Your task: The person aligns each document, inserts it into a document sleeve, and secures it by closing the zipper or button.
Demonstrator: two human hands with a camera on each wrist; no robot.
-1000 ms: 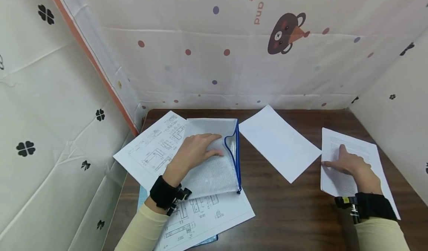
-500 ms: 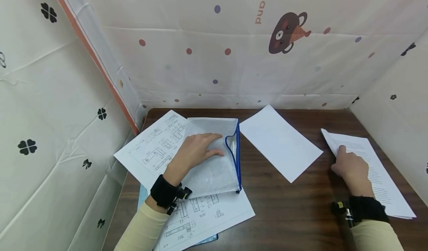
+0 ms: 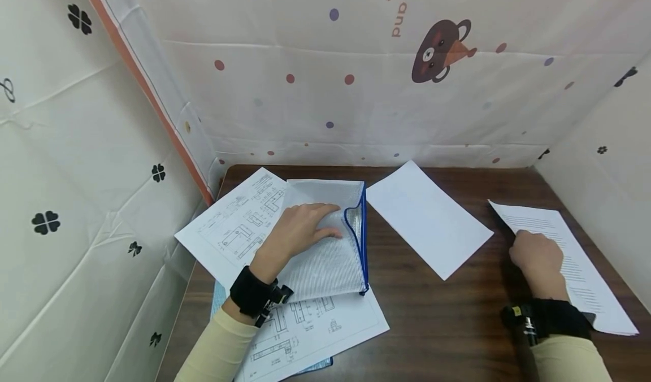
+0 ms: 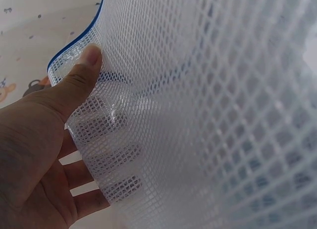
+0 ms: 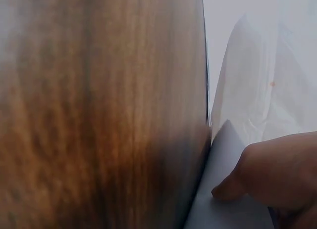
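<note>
Left hand [image 3: 297, 232] pinches the mesh pouch [image 3: 325, 246] open at 9 o'clock; right hand [image 3: 536, 255] grips the printed sheets' [image 3: 574, 263] edge at 3 o'clock

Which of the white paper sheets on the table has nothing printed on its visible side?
The blank sheet lying alone in the middle of the table. The text pages under the right hand show lines of text, and the left sheets carry technical drawings.

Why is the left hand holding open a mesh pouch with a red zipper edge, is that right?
Not quite. The left hand does hold the mesh pouch open, thumb outside and fingers inside, but its zipper edge is blue, not red. The head view shows this, and the left wrist view confirms it.
</note>
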